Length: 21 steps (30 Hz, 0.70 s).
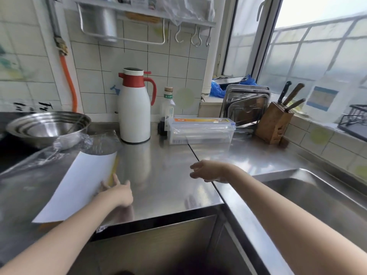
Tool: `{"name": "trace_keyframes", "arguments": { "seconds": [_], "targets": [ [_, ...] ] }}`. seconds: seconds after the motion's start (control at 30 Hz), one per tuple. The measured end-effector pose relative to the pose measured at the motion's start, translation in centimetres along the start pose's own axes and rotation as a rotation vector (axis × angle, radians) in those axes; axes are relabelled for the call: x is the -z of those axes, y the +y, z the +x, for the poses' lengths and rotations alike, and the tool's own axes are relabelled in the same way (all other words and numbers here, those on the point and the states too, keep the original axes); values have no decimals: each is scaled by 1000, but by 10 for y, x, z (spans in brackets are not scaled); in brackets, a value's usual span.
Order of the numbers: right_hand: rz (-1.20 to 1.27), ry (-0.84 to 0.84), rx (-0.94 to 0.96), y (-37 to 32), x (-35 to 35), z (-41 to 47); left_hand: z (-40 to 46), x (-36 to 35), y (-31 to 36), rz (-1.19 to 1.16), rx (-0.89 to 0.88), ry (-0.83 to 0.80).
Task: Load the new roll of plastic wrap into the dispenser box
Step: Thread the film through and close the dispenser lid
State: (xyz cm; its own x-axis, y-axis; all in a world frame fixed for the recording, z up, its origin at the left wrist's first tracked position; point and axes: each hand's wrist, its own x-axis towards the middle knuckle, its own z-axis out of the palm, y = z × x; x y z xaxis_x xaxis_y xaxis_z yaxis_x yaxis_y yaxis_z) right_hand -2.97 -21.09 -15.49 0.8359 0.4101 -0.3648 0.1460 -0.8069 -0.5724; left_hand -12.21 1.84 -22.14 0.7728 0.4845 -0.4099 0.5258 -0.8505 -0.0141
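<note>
A clear plastic dispenser box [200,131] with an orange label strip on its lid stands at the back of the steel counter, lid down. A long white carton with a yellow edge [79,187] lies on the counter at the left, partly over crumpled clear wrap [39,155]. My left hand [117,190] rests on the carton's near right edge, fingers touching it. My right hand [206,171] hovers over the counter in front of the dispenser box, fingers loosely curled and holding nothing. No bare roll is visible.
A white and red thermos jug [135,110] and a small bottle [168,104] stand left of the dispenser. Stacked steel bowls [47,128] sit far left. Steel trays [246,104] and a knife block [275,122] are at the back right. A sink [309,195] opens at the right.
</note>
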Motion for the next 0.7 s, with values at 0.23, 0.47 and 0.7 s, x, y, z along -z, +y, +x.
{"name": "trace_keyframes", "arguments": {
  "seconds": [0.23,0.47,0.7],
  "targets": [
    [65,-37,1,-7,-15,-22,-4,-19,-13,-56,-50,127],
    [74,-66,35,-12,-38,-35,-15,-20,0,-135,-143,232],
    [169,-137,40,-3,-56,-43,-41,-5,40,-576,-393,219]
  ]
}}
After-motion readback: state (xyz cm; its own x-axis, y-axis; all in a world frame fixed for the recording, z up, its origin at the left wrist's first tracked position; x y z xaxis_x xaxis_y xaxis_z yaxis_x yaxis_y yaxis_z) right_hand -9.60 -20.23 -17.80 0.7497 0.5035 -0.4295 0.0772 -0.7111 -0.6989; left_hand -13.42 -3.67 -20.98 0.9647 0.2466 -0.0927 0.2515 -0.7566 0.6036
